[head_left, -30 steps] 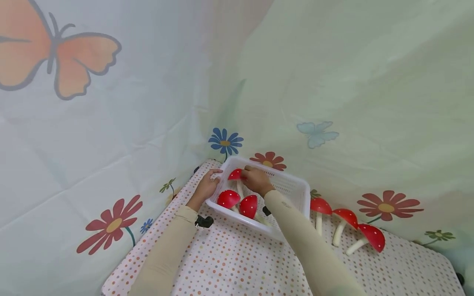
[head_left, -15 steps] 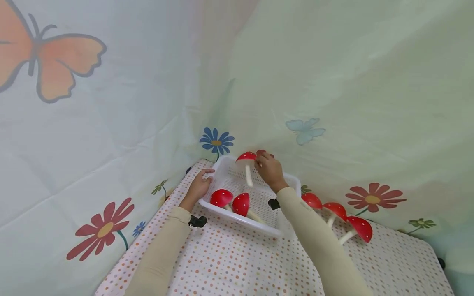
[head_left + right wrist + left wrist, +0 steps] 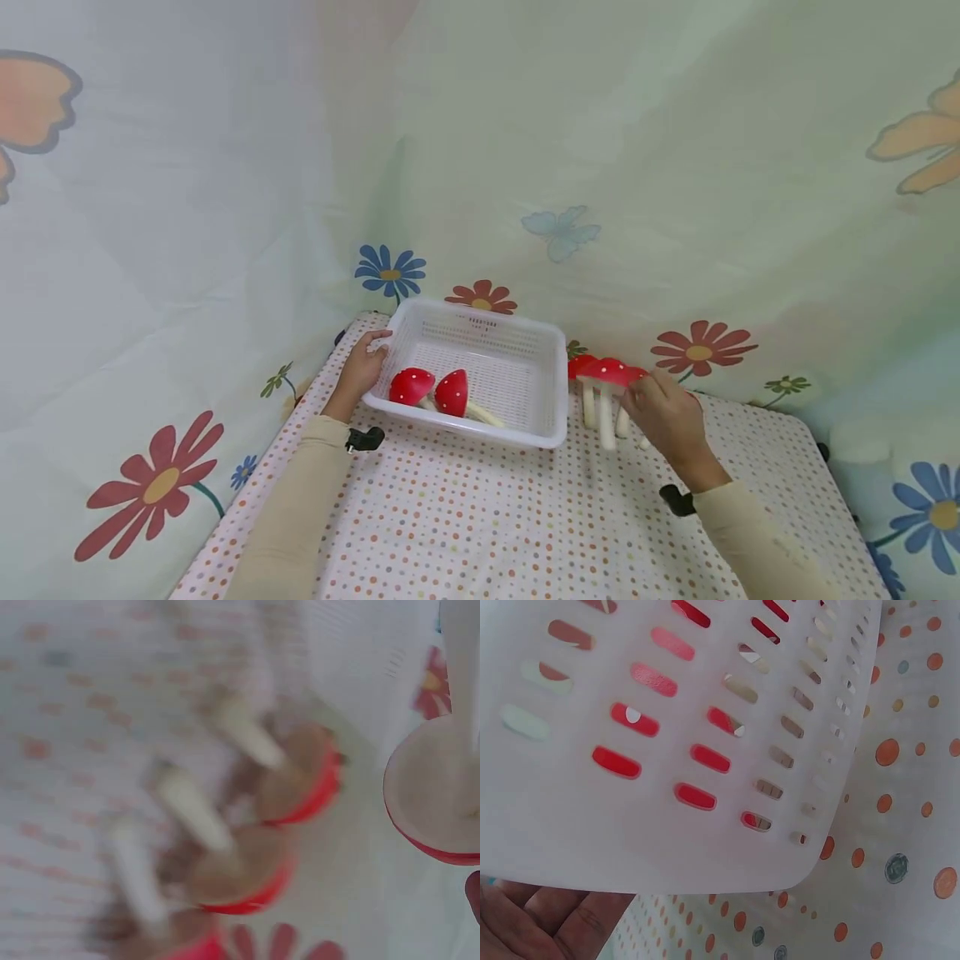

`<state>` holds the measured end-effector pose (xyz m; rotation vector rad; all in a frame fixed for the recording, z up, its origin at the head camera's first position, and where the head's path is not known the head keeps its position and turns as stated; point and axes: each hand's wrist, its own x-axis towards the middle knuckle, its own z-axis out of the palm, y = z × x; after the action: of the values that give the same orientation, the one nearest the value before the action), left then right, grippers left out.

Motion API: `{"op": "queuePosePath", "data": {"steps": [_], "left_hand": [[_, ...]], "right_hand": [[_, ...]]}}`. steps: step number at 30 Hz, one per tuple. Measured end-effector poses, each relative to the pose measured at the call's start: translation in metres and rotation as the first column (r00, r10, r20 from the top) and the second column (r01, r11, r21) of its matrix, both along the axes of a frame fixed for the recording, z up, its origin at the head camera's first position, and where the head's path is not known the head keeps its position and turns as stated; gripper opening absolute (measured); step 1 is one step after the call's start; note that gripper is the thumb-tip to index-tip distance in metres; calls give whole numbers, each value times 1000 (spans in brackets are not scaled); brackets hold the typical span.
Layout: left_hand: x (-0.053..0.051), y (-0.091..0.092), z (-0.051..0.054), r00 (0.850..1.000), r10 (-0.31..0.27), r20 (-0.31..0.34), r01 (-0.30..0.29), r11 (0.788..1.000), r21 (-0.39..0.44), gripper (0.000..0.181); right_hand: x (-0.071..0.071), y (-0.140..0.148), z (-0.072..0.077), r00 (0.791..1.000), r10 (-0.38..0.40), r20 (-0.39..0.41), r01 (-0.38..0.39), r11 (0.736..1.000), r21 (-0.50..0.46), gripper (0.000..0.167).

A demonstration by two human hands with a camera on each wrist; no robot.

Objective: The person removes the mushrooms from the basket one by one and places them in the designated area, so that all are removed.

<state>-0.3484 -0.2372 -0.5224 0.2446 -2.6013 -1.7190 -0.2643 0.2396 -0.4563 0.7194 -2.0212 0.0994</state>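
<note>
My left hand (image 3: 365,367) grips the left end of a white plastic basket (image 3: 561,392), with the fingers at its rim. In the left wrist view, red patches show through the basket's slotted wall (image 3: 652,855). Two toy mushrooms with white-dotted red caps (image 3: 411,387) (image 3: 452,393) lie inside at the front left. Right of the basket, my right hand (image 3: 667,417) holds another mushroom (image 3: 609,372) by the edge of its cap, stem downward. In the right wrist view, this mushroom (image 3: 424,787) appears at the right edge beside a fingertip.
Behind the held mushroom, several similar mushrooms (image 3: 588,404) lie on the dotted tablecloth (image 3: 480,508), partly hidden; the right wrist view shows these mushrooms (image 3: 240,874) blurred. A printed curtain (image 3: 465,167) stands close behind the basket and the table's back edge.
My right hand has lifted one mushroom out of the basket and carried it right, toward the mushrooms beside it. My left hand stays at the rim. The head view has turned right.
</note>
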Motion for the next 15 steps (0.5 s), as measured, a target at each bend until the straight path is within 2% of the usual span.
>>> {"op": "queuePosePath", "data": {"steps": [2, 3, 8, 11, 15], "left_hand": [[1, 2, 1, 1000, 3, 9, -3, 1000, 4, 38], [1, -1, 2, 1000, 9, 8, -8, 1000, -1, 39], [2, -9, 5, 1000, 17, -3, -17, 1000, -3, 39], [1, -6, 5, 1000, 4, 0, -4, 1000, 7, 39], [1, -1, 3, 1000, -9, 17, 9, 1000, 14, 39]], "right_hand": [[17, 12, -20, 998, -59, 15, 57, 994, 98, 19], [21, 12, -31, 998, -57, 36, 52, 991, 125, 18], [25, 3, -74, 993, -61, 102, 45, 988, 149, 19], [25, -4, -90, 986, -96, 133, 76, 986, 151, 33], [28, -9, -99, 973, -156, 169, 127, 977, 169, 43]]}}
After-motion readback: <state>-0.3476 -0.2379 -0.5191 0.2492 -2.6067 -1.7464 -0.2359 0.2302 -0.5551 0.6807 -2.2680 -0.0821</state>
